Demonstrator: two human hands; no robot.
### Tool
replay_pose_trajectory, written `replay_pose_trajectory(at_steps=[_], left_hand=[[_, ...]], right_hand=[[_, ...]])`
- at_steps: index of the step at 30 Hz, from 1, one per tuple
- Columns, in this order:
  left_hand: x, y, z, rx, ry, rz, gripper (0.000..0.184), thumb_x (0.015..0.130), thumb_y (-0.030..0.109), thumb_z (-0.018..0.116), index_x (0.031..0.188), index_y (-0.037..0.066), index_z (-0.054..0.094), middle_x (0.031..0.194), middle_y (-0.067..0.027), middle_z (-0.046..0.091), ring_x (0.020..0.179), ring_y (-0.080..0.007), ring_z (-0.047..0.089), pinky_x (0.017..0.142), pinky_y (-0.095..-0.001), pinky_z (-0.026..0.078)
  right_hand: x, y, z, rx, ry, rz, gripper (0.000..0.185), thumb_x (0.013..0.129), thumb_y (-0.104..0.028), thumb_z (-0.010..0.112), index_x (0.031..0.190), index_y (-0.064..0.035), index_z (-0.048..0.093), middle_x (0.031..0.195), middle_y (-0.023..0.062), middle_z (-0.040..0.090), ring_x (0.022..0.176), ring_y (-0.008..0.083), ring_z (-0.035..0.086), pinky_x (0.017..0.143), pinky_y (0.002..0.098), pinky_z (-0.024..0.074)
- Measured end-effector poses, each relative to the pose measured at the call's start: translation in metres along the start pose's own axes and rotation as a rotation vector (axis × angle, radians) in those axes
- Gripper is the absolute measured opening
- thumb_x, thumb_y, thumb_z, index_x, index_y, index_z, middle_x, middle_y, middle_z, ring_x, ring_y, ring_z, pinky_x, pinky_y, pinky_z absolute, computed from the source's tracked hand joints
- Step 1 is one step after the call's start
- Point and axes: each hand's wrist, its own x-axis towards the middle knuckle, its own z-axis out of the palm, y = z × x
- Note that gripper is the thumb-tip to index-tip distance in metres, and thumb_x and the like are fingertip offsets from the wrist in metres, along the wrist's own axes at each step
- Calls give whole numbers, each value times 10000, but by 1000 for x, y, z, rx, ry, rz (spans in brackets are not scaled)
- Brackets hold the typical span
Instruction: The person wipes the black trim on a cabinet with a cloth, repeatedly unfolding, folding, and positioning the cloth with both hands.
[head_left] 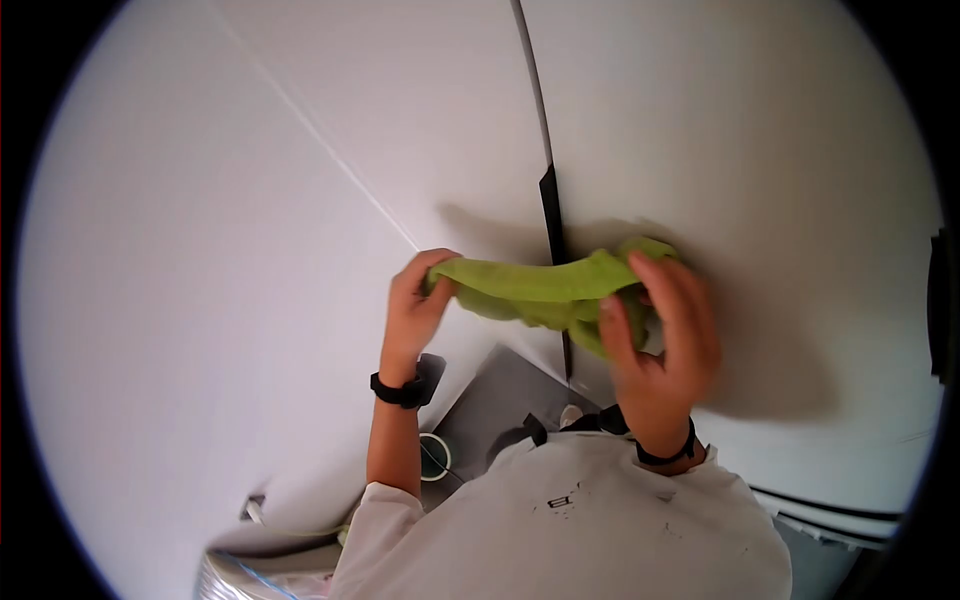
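Observation:
A yellow-green cloth [530, 282] is stretched sideways between my two hands, partly folded and bunched. My left hand [412, 295] pinches its left end between thumb and fingers. At the right, my right hand [665, 335] is curled about the bunched end, thumb below and fingers above, a little blurred. Folds of the cloth hang below its upper edge. Dark bands with a device circle both wrists. Behind the cloth, a black strip [551, 205] runs along a dark seam in a pale panel.
Pale smooth panels [750, 130] surround me, with shadows of my hands on them. Down by my body are a grey floor [510, 385], a round white-rimmed container [446, 458] and a shiny silvery bag [225, 578]. A plug [254, 508] sits in the wall at lower left.

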Motion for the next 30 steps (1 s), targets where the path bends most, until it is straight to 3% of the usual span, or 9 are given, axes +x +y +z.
replay_pose_trajectory(at_steps=[8,10,13,15,18,21,24,27,30], left_hand=[[26,-1,28,6,-64,63,133,836,-28,579,968,-37,591,888,-70,616,781,-133,555,702,-250,454],[50,-21,-47,-68,-119,55,123,823,-35,577,944,-42,595,860,-72,613,753,-132,548,679,-249,448],[46,-20,-62,-133,-335,8,130,830,-8,567,957,-29,584,932,-73,603,848,-151,537,780,-283,437],[48,15,-54,-188,-288,120,130,815,-38,537,935,-34,585,904,-86,602,831,-159,532,776,-280,432],[58,31,-41,-383,-292,262,60,771,-44,559,830,-43,567,732,-86,551,654,-161,480,603,-267,385],[54,44,-36,-429,-282,294,43,732,-46,593,756,-44,558,646,-87,533,571,-176,462,531,-276,364],[52,45,-40,-461,-294,330,54,713,-49,595,751,-42,558,634,-89,530,563,-181,461,520,-274,351],[52,38,-43,-550,-334,348,59,700,-58,586,751,-51,557,618,-90,523,556,-185,457,512,-270,334],[51,37,-49,-683,-315,374,59,700,-68,574,758,-54,565,627,-95,525,557,-177,449,514,-272,333]], right_hand=[[16,11,-49,-169,84,86,362,690,0,745,1028,15,615,981,137,645,770,278,606,641,337,486],[41,-35,20,-291,64,-5,353,684,1,746,1012,4,616,957,121,648,761,268,584,648,333,464],[37,-48,23,-415,197,3,351,682,-4,748,1009,-8,619,939,113,644,772,265,574,674,331,457],[44,-62,1,-501,283,-27,342,684,13,742,1004,-18,624,938,107,639,775,262,574,673,326,458],[51,-65,-13,-553,362,-95,372,685,25,747,1030,-22,613,956,115,638,783,257,574,681,324,463],[42,-79,-16,-597,468,-27,387,684,6,774,1025,-20,592,905,115,624,771,237,578,675,305,468],[40,-90,-13,-617,655,49,284,710,-106,810,824,-30,562,760,64,566,646,160,522,585,263,445],[30,-112,-18,-849,432,378,276,742,-172,796,758,-38,556,698,38,553,563,134,458,505,260,401],[21,-112,6,-901,486,422,308,781,-256,758,749,-27,555,659,36,545,516,131,425,458,259,366]])
